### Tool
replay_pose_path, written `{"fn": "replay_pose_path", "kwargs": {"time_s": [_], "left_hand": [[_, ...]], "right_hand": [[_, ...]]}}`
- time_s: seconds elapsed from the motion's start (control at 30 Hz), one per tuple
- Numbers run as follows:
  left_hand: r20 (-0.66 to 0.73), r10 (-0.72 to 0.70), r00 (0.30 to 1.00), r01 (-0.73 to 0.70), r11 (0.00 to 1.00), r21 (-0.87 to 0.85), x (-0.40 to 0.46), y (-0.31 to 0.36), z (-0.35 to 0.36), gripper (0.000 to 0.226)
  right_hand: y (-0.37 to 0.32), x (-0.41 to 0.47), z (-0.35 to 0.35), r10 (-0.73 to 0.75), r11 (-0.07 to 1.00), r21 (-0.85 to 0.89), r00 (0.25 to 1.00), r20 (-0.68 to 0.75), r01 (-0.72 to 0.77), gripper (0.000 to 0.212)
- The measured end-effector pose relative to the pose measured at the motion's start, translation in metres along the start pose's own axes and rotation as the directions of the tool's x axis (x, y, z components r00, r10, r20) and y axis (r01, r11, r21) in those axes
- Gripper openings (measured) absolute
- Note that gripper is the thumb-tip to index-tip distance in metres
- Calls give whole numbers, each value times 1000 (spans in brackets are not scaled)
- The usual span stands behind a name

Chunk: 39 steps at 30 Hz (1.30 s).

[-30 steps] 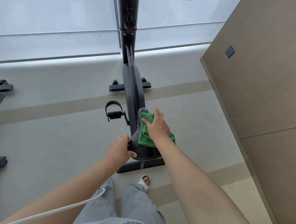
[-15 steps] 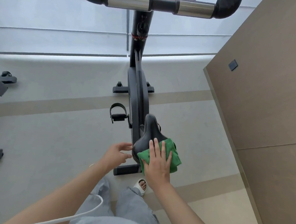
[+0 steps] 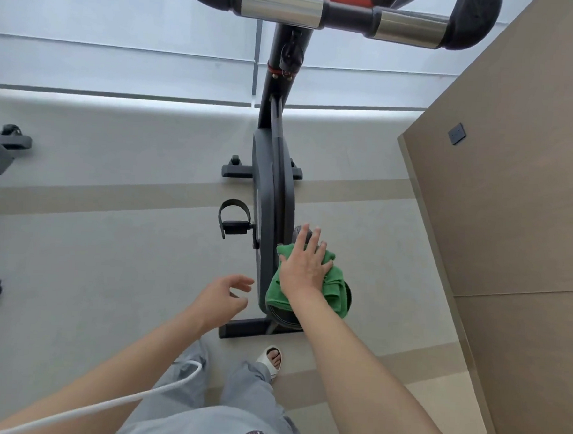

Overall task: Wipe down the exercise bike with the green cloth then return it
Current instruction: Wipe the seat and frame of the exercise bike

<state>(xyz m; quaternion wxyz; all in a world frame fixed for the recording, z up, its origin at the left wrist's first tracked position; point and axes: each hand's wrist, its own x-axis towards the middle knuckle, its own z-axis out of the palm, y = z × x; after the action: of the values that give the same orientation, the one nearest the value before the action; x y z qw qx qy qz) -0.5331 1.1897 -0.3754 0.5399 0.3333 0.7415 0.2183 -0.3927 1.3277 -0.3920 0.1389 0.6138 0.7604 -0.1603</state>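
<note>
The right hand (image 3: 304,267) lies flat with fingers spread wide, pressing the green cloth (image 3: 333,287) onto the saddle (image 3: 285,318) of the exercise bike (image 3: 273,196). At nine o'clock from the saddle, the left hand (image 3: 221,298) hovers just beside it, fingers loosely curled and holding nothing. The handlebar (image 3: 322,9) sits at twelve o'clock, the pedal (image 3: 233,219) at ten o'clock from the cloth.

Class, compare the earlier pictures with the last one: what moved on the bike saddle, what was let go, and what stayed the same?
The left hand let go of the saddle's left side and now hovers open beside it. The right hand, flat on the green cloth, wiped back to the saddle's rear, then forward toward its nose again. The exercise bike stayed put, and the cloth stayed under the right hand.
</note>
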Motion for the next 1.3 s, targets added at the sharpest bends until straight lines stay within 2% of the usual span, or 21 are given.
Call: {"fn": "replay_pose_path", "kwargs": {"time_s": [0.1,0.23,0.47,0.6,0.7,0.8,0.9,1.03,1.1,1.2,1.3], "left_hand": [[14,3,1000,-3,1000,-7,-1,-2,-1,44],[27,32,999,-32,999,-34,-1,5,4,44],[53,31,998,-32,999,22,5,6,2,44],[46,13,999,-17,996,84,6,6,-1,44],[49,8,999,-12,996,91,7,9,5,39],[80,26,996,-36,993,116,12,21,16,42],[114,63,992,-79,987,141,20,33,28,45],[73,73,995,-91,954,286,24,39,44,46],[29,78,997,-83,937,340,26,43,50,44],[-4,68,998,-61,915,399,29,47,53,44],[-16,47,999,-36,906,421,31,50,56,49]], "right_hand": [[22,-45,13,-77,997,7,996,-53,77,86],[41,-93,32,-87,996,-28,991,-105,85,82],[-5,-3,5,71,997,-5,995,-70,-71,83],[-8,17,1,36,999,-18,996,-81,-38,83],[22,-30,15,-52,998,15,991,-122,54,82],[66,-85,31,-59,995,67,986,-158,71,78],[93,-95,41,-57,995,73,981,-185,71,78],[74,-64,26,29,999,42,987,-156,-23,76],[64,-40,11,40,999,32,996,-77,-37,77],[52,5,-8,-30,997,68,999,21,28,77],[28,45,-19,-101,989,111,994,35,97,71]]}}
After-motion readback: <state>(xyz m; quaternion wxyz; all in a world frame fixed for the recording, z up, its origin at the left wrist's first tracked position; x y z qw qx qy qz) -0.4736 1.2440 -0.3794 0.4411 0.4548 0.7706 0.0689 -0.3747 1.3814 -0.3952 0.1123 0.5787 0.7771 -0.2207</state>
